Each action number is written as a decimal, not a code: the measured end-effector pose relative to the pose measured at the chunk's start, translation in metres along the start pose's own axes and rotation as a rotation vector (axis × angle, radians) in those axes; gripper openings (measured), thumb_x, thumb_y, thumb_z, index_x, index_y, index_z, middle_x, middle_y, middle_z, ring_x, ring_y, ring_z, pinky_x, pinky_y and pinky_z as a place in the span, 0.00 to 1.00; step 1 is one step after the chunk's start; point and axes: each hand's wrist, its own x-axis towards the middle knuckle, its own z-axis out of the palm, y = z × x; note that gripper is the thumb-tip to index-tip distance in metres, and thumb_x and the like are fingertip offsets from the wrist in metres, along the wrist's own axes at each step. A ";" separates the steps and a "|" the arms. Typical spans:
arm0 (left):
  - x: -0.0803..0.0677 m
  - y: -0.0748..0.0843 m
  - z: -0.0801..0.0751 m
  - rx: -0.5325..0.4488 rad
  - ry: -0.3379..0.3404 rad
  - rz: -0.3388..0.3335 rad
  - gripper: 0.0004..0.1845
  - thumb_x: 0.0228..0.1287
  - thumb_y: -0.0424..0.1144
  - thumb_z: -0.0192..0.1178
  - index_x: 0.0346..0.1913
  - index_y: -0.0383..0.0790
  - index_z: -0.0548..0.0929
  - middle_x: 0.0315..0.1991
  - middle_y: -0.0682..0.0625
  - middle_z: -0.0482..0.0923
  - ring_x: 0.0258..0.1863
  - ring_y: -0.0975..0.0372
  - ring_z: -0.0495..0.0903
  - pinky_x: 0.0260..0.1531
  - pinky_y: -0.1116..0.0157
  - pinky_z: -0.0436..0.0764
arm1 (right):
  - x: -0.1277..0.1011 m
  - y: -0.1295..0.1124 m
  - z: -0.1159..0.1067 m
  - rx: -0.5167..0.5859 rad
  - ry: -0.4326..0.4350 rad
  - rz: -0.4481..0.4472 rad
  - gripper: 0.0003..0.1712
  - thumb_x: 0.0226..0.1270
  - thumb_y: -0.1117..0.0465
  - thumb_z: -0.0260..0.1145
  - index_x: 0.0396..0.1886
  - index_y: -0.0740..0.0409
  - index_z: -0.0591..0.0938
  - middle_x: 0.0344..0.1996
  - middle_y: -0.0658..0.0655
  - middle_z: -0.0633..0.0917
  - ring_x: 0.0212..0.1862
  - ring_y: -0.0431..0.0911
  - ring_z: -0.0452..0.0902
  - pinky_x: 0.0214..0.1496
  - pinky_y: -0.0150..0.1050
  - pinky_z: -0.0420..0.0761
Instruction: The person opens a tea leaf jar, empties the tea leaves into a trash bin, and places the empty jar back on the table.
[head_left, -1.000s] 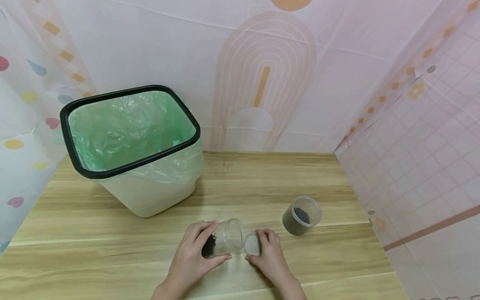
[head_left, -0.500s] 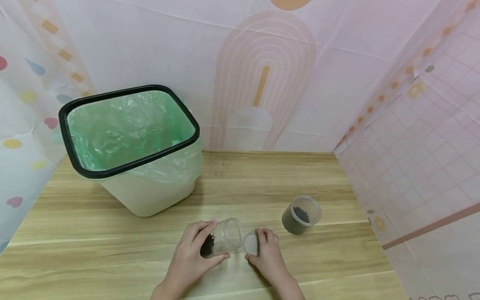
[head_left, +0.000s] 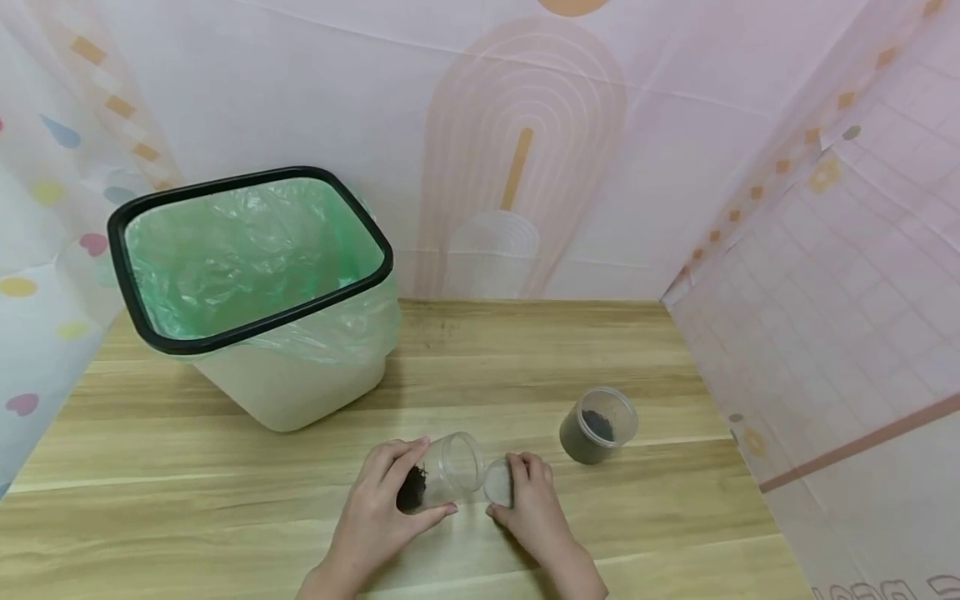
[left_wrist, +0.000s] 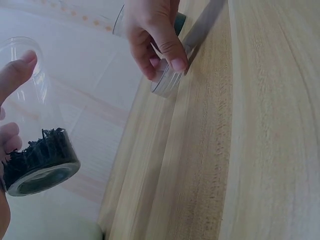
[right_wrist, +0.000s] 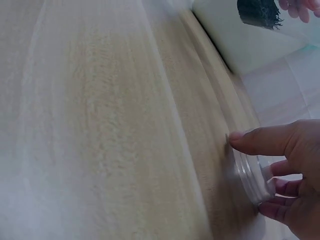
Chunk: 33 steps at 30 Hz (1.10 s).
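My left hand [head_left: 378, 507] grips a clear plastic jar [head_left: 442, 473], tipped so its uncapped mouth faces right. Dark, shredded bits that look like dry tea leaves [left_wrist: 40, 152] lie at the jar's bottom end. Just right of that mouth, my right hand [head_left: 531, 504] pinches a round clear lid [head_left: 498, 483] by its edge. In the right wrist view the thumb and fingers span the lid's ridged rim [right_wrist: 247, 172], low at the wooden table. A second clear jar [head_left: 597, 425], uncapped and holding dark contents, stands upright beyond the right hand.
A cream trash bin [head_left: 300, 387] with a black rim and a green plastic liner [head_left: 247, 250] stands at the back left of the wooden table [head_left: 187, 500]. Printed cloth [head_left: 337, 92] hangs behind the table and along both sides.
The whole scene has shifted slightly left and up in the head view. Both hands keep their hold on the jar and the lid, with hardly any movement.
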 end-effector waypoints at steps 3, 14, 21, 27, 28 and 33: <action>-0.001 0.000 0.000 -0.012 0.013 -0.009 0.40 0.45 0.61 0.68 0.55 0.33 0.77 0.46 0.45 0.74 0.46 0.54 0.72 0.59 0.78 0.63 | 0.001 0.001 -0.003 -0.035 -0.019 -0.024 0.42 0.43 0.55 0.77 0.57 0.70 0.72 0.51 0.67 0.71 0.55 0.60 0.65 0.54 0.52 0.75; -0.003 0.000 -0.004 -0.005 -0.005 -0.072 0.40 0.46 0.63 0.65 0.56 0.35 0.77 0.46 0.45 0.74 0.46 0.55 0.72 0.58 0.79 0.62 | 0.005 -0.007 -0.022 -0.094 -0.068 -0.057 0.45 0.56 0.48 0.68 0.66 0.70 0.63 0.64 0.69 0.66 0.65 0.65 0.58 0.66 0.58 0.61; -0.004 -0.002 -0.008 -0.001 -0.006 -0.081 0.40 0.46 0.63 0.64 0.54 0.33 0.78 0.46 0.45 0.74 0.46 0.55 0.72 0.58 0.80 0.61 | 0.009 -0.011 -0.029 -0.100 -0.080 -0.082 0.48 0.58 0.48 0.66 0.69 0.68 0.57 0.68 0.67 0.59 0.69 0.62 0.50 0.69 0.58 0.54; -0.005 -0.001 -0.013 0.008 0.001 -0.095 0.40 0.46 0.63 0.65 0.55 0.34 0.78 0.46 0.45 0.74 0.46 0.55 0.72 0.58 0.80 0.61 | 0.012 -0.014 -0.032 -0.097 -0.086 -0.104 0.47 0.60 0.47 0.64 0.71 0.64 0.55 0.69 0.64 0.58 0.70 0.61 0.49 0.69 0.57 0.53; -0.005 -0.001 -0.014 0.012 0.000 -0.100 0.40 0.46 0.63 0.65 0.55 0.34 0.78 0.46 0.45 0.74 0.46 0.55 0.72 0.58 0.80 0.61 | 0.012 -0.014 -0.033 -0.096 -0.080 -0.114 0.46 0.61 0.47 0.64 0.71 0.64 0.55 0.69 0.64 0.58 0.70 0.60 0.49 0.69 0.57 0.53; -0.006 -0.001 -0.020 0.030 -0.001 -0.113 0.40 0.47 0.64 0.64 0.55 0.34 0.77 0.46 0.45 0.74 0.46 0.55 0.72 0.58 0.81 0.61 | 0.018 -0.019 -0.035 -0.106 -0.049 -0.165 0.45 0.61 0.49 0.65 0.71 0.65 0.57 0.69 0.64 0.59 0.70 0.61 0.51 0.69 0.56 0.54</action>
